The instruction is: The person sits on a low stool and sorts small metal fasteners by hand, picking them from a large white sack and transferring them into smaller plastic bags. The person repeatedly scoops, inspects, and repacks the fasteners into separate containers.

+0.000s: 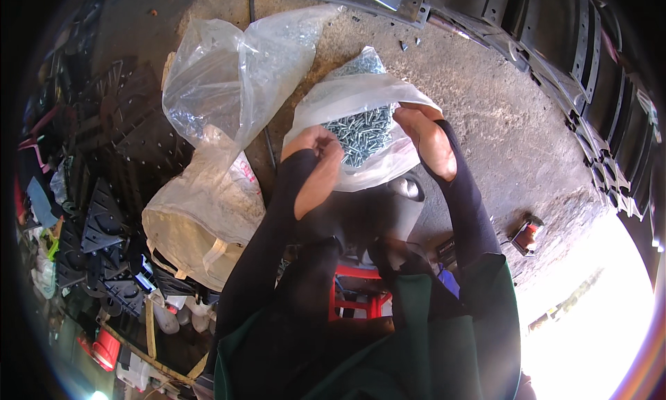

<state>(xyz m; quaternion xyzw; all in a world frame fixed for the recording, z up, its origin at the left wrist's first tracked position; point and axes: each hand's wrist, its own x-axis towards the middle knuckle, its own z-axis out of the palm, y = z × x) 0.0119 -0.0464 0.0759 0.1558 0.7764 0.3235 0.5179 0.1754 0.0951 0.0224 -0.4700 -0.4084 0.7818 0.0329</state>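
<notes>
A white translucent plastic bag (347, 98) lies before me with its mouth spread wide. Inside it is a heap of small silvery screws (362, 133). My left hand (316, 157) is closed on the bag's left edge, its curled fingers beside the screws. On the other side, my right hand (429, 138) pinches the right rim between thumb and fingers; some of its fingertips are hidden by the plastic. Just below the bag, between my knees, stands a dark grey container (395, 216), partly covered by the bag.
At the left lie a clear plastic bag (218, 74) and a beige cloth sack (191, 213). Dark metal brackets (104, 216) are piled farther left. Long perforated metal parts (555, 46) line the far right. Near my legs are a red stool (361, 272) and a small red-black object (528, 235).
</notes>
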